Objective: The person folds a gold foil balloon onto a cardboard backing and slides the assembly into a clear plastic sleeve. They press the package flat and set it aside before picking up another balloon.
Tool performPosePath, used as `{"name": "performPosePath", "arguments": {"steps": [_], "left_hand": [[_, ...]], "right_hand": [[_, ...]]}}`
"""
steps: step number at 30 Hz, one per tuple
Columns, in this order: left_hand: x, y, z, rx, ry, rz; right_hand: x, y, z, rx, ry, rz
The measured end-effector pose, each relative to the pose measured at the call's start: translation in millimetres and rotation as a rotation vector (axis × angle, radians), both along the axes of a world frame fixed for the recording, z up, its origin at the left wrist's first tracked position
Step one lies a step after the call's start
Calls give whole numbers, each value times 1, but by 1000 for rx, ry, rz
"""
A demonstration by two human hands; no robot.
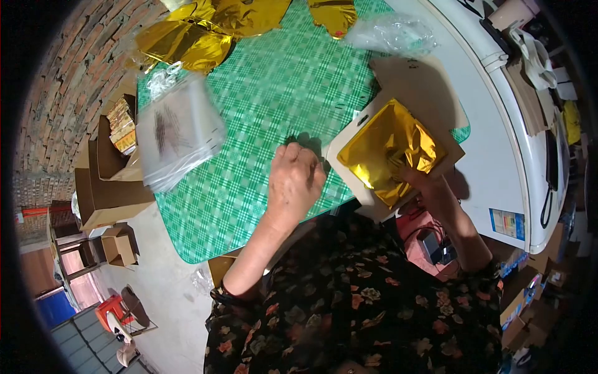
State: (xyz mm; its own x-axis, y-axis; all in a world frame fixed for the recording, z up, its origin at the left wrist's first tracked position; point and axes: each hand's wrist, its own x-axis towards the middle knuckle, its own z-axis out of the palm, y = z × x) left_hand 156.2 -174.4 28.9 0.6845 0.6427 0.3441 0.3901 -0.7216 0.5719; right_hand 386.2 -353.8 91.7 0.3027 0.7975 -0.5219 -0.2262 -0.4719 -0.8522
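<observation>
My right hand (pixel 423 182) pinches the lower right part of a folded gold foil sheet (pixel 387 140). The shiny, creased square lies on a flat piece of beige cardboard (pixel 349 149) at the table's right edge. My left hand (pixel 294 177) is curled over the green checked tablecloth (pixel 249 131), left of the cardboard. Its fingertips are tucked under, so anything inside them is hidden. A stack of clear plastic bags (pixel 180 128) lies on the left side of the table.
More gold foil (pixel 205 37) is heaped at the far edge, near a crumpled clear plastic bag (pixel 395 34). A white appliance (pixel 492 143) borders the table on the right. Open cardboard boxes (pixel 115 193) stand to the left, by a brick wall (pixel 68 81).
</observation>
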Motion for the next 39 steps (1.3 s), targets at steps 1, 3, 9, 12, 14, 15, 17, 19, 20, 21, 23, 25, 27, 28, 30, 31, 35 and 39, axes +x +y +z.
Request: {"name": "performPosePath", "arguments": {"steps": [1,3,9,12,14,15,17,19,20,21,23,25,27,28,30,31,35,39], "left_hand": [[0,2,1,-13,16,-6],[-2,5,-2,-61,29,-15],[-3,2,-1,-39,67,-25],[-3,0,4,-70,56,-36],[-6,1,7,-97,39,-73],[-10,3,8,-103,26,-106],[-15,6,12,-135,38,-152],[-20,5,20,-187,86,-177],[-20,4,19,-156,81,-180],[-18,1,18,-124,77,-182],[-14,-4,17,-60,78,-173],[-9,-9,19,5,90,-151],[-5,-13,13,34,81,-116],[-4,-14,10,49,76,-98],[-3,-16,5,58,75,-75],[-2,-17,4,62,74,-65],[-1,-16,1,69,41,-62],[-3,-5,-1,-13,10,-82]], "right_hand": [[-4,-3,-5,58,-3,-26],[-8,-10,-18,134,5,-57],[4,-23,-34,76,67,92],[0,-17,-35,87,96,35],[-2,-15,-34,82,136,-33],[-3,-14,-33,77,161,-72],[-3,-10,-20,85,195,-89],[-1,-11,-20,106,134,-55],[2,-16,-28,123,57,-12],[4,-19,-34,153,-7,30],[7,-23,-44,223,-125,107],[4,-17,-35,202,-40,81],[2,-11,-22,98,162,-21],[1,-8,-17,57,226,-63],[-1,-7,-14,23,214,-98],[-1,-7,-14,30,187,-94],[7,-19,-32,146,-172,79],[3,-8,-11,-7,-45,15]]}}
